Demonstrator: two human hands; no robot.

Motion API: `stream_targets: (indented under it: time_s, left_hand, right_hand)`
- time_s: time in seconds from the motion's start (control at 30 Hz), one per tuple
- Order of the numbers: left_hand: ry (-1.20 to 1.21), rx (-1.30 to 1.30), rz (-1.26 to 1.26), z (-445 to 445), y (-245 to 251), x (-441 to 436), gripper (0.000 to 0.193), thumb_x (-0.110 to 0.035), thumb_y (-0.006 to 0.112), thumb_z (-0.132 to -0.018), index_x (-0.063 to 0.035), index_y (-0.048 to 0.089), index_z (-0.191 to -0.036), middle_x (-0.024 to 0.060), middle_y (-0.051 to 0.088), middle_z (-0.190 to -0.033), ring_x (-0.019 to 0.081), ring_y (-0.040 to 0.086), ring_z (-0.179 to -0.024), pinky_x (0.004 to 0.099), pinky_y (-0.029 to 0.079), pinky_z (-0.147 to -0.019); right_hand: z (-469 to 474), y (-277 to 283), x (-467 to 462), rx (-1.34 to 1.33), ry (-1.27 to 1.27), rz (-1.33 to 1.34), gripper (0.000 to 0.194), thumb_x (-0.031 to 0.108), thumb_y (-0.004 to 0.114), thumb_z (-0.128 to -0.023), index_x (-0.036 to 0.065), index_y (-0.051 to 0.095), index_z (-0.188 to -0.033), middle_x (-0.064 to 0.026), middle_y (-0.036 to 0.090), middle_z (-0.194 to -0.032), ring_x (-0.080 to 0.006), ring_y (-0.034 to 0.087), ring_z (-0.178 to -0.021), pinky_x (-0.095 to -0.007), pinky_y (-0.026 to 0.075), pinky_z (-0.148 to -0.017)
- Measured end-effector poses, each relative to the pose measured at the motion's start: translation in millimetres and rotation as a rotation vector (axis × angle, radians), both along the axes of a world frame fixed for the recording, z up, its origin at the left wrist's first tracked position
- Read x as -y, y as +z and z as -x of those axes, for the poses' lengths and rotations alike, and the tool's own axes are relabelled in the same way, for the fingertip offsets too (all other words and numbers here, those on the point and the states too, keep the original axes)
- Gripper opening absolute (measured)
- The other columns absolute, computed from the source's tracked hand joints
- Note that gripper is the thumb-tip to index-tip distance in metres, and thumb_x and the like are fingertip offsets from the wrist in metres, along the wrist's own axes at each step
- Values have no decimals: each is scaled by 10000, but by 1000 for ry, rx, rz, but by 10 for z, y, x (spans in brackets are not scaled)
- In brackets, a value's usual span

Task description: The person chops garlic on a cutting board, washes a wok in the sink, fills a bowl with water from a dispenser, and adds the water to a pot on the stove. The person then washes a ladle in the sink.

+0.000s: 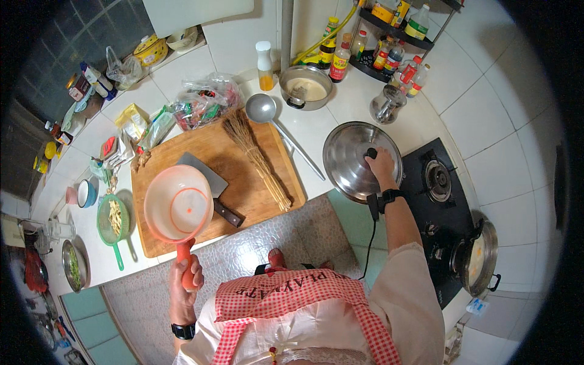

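My left hand (186,273) grips the orange handle of a plastic water ladle (175,205), held over the left part of a wooden cutting board (269,137). The ladle's bowl is pale inside with an orange ring. Partly behind it, a cleaver (219,182) lies on the board. Over to the right, my right hand (383,165) is on the black knob of a domed steel lid (349,150). That lid sits on a round pan with a corded handle (373,207); the pan's contents are hidden. A bundled bamboo brush (262,166) rests on the board's right side.
A steel ladle (261,108) lies behind the board, near a pot of cloudy liquid (310,89). At the right is a black gas stove (431,205) with a second pan (479,260). A green strainer (106,223) stands left; sauce bottles (340,61) line the back.
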State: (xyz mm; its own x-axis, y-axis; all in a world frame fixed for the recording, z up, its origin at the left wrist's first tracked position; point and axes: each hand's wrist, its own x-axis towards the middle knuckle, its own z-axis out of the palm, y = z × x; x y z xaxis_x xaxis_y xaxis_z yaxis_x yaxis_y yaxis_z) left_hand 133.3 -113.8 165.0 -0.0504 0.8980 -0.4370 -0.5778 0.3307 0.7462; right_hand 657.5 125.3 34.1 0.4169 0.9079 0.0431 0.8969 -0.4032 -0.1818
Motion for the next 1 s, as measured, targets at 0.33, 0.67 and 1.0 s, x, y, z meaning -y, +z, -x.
stream_targets:
  time_s: [0.33,0.67,1.0]
  left_hand:
    - [-47,50,15,63,-31,-150,548,-211,512,-865,21,321,-1323,19,469,-671,80,448,-445,186,378,-377]
    - [-168,17,9,106,40,-143,579,-242,525,-857,7,317,-1336,-5,429,-658,62,402,-431,174,355,-367]
    - [-468,96,15,-175,-37,-518,469,-271,519,-869,-4,400,-1236,5,424,-661,72,408,-425,198,359,-367]
  right_hand:
    - [1365,-204,111,-59,585,-17,307,250,556,-849,5,580,-1032,-149,559,-1071,-307,555,-1000,-403,469,-854]
    - [1716,-345,-270,-476,426,115,276,215,565,-816,-29,578,-943,-237,595,-911,-373,601,-868,-439,480,-749]
    - [1482,492,1125,-1207,183,-172,195,227,565,-904,35,569,-870,28,445,-584,-54,412,-517,-232,344,-471]
